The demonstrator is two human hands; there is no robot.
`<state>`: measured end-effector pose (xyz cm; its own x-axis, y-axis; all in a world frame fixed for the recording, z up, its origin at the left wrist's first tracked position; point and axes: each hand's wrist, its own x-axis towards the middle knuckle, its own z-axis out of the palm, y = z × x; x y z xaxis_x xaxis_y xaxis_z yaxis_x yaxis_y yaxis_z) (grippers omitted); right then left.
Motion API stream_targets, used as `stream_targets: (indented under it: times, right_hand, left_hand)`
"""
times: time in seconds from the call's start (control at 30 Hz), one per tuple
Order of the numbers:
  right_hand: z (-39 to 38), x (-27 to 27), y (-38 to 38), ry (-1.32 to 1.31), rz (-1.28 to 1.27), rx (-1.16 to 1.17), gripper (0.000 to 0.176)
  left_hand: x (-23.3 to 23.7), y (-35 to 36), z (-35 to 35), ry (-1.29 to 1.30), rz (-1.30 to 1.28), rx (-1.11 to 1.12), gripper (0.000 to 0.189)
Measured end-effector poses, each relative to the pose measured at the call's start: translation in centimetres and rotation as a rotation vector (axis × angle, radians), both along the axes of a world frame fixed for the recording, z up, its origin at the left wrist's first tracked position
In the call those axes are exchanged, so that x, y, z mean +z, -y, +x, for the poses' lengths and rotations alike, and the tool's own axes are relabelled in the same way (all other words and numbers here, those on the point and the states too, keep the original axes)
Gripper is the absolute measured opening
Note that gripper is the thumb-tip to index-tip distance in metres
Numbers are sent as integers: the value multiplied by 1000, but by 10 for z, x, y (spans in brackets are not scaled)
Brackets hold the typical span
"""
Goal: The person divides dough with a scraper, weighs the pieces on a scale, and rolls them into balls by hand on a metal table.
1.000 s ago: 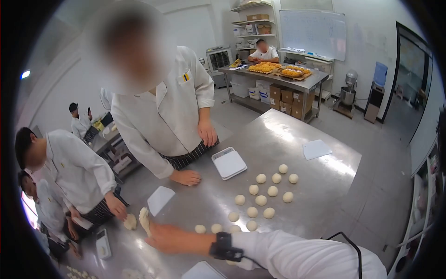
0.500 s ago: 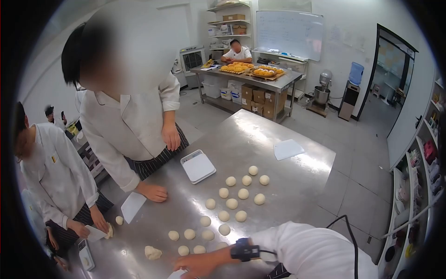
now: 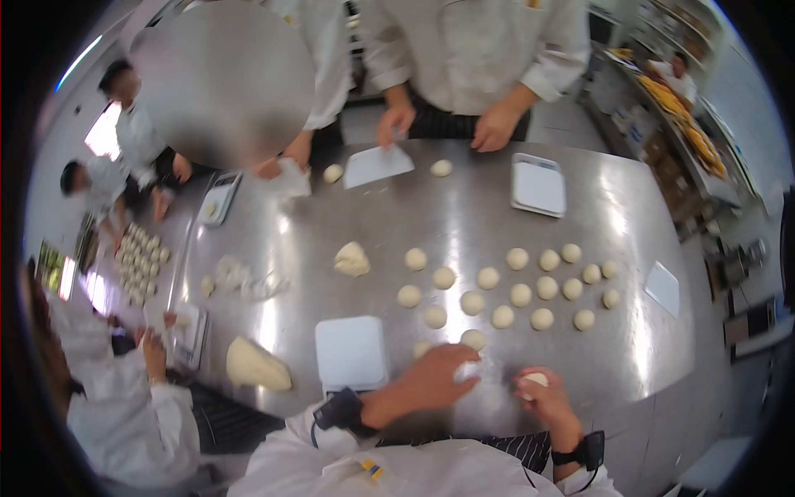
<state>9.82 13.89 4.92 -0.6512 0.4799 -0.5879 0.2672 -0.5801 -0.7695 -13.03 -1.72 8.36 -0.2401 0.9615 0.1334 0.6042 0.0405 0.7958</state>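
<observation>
My left hand (image 3: 426, 379) reaches in over the steel table (image 3: 596, 356), thumb and fingers apart. A whitish patch between them is too blurred to make out. Just beyond its fingers is a dough ball (image 3: 473, 340); another is partly hidden behind the hand. To the right, my right hand (image 3: 553, 402) has its fingers curled round a pale dough ball (image 3: 535, 380). Several dough balls (image 3: 521, 295) lie in loose rows past both hands. Left of my left hand a white scale (image 3: 351, 352) rests near the table edge.
A large dough lump (image 3: 257, 364) and a smaller one (image 3: 353, 259) lie leftward. Across the table, a co-worker's hand (image 3: 396, 124) touches a white scraper (image 3: 378, 166). Another scale (image 3: 538, 185) and a scraper (image 3: 662, 289) are at right. Co-workers stand at left.
The view has swung left and down, bringing my right hand, the near scale and the large dough lump into sight. My left hand now appears beside the dough balls' near side.
</observation>
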Motion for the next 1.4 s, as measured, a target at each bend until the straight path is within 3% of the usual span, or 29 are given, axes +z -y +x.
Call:
stream_targets:
  times: [0.1,0.13,0.17,0.23,0.27,0.33,0.4,0.47,0.5,0.53,0.6,0.7,0.73,0.8,0.87,0.93,0.97,1.0,1.03,1.07,1.13,1.2,1.23,1.33,1.4]
  right_hand:
    - [15,-13,-18,63,59,-66,23]
    - [18,-15,-19,84,96,-130,21]
    - [24,-14,-17,79,107,-134,21]
    - [25,-11,-17,330,449,23,25]
    - [23,-11,-17,333,453,3,25]
    - [17,-10,-18,240,1302,279,37]
    - [12,-25,-20,224,1350,413,63]
    - [-8,-7,-9,724,1458,817,87]
    - [-3,-16,-9,704,1437,787,93]
    - [1,-26,-12,666,1418,764,99]
    - [2,-6,-12,580,1394,672,99]
    - [2,23,-15,568,1393,715,93]
    - [1,16,-16,573,1387,698,93]
    - [-2,1,-24,136,1329,439,80]
    - [-33,15,-23,-13,1217,411,77]
    - [-79,50,-12,-279,840,319,73]
    - [-105,70,1,-396,578,244,71]
    - [-131,73,12,-516,468,205,68]
    - [-155,78,23,-634,357,167,65]
    - [-171,93,38,-618,327,177,61]
    - [-194,98,52,-602,296,187,58]
    - [-208,76,58,-448,751,68,45]
    - [-211,75,58,-443,751,63,45]
    - [-208,79,56,-358,855,71,34]
    - [-202,104,54,-276,318,119,31]
  left_hand:
    - [8,16,-95,22,-134,527,28]
    - [7,24,-131,-36,-198,707,32]
    - [4,39,-165,-113,-279,740,46]
    - [21,43,-208,-321,-451,668,70]
    - [15,42,-224,-323,-441,651,70]
    - [-19,30,-258,-427,-437,420,87]
    - [-46,24,-273,-365,-372,338,69]
    - [-57,9,-279,-364,-507,224,52]
    - [-67,11,-269,-560,-376,331,42]
    - [-55,7,-259,-521,-427,406,41]
    - [-85,17,-278,-685,-288,457,41]
    - [-66,16,-277,-646,-372,458,33]
    - [-64,18,-275,-588,-220,522,29]
    - [-51,21,-274,-532,-63,583,25]
    - [-8,21,-251,-147,124,655,22]
    - [36,19,-217,-137,190,619,25]
    - [71,11,-179,187,226,552,25]
    - [90,5,-144,508,260,474,26]
    - [89,1,-119,547,253,409,26]
    - [81,-5,-99,585,246,345,26]
    - [30,-27,-70,419,506,467,24]
    - [9,-25,-70,342,571,526,22]
    - [7,-23,-69,267,637,587,23]
    - [5,-22,-75,405,449,775,27]
    - [24,-20,-74,521,473,804,28]
